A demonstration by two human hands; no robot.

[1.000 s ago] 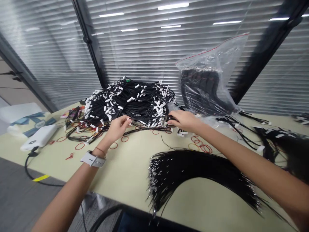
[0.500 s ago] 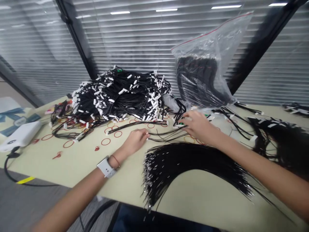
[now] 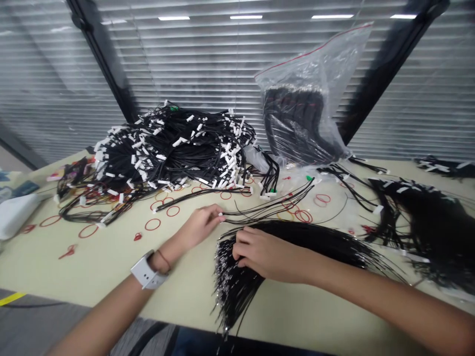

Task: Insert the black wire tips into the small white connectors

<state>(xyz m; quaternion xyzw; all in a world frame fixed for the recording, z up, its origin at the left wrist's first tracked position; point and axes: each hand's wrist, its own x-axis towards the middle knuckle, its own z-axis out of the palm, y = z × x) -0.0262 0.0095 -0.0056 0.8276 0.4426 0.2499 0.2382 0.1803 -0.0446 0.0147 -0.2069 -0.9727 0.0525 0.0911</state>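
My left hand pinches a small white connector whose thin black wires trail right across the table. A green-tipped end lies near their far end. My right hand rests over a thick bundle of loose black wires, close to their silvery terminal ends. Its fingers are curled together among the wires; whatever they grip is hidden. The bundle bends in an arc, partly covered by my right forearm.
A big heap of black cables with white connectors stands at the back. Beside it leans a clear zip bag of black wires. Red rubber bands lie scattered on the table. More black cables lie right; a white device sits left.
My right hand has left the far end of the connector's wires and come down toward me onto the loose bundle. My left hand still holds the connector. The view has shifted slightly.
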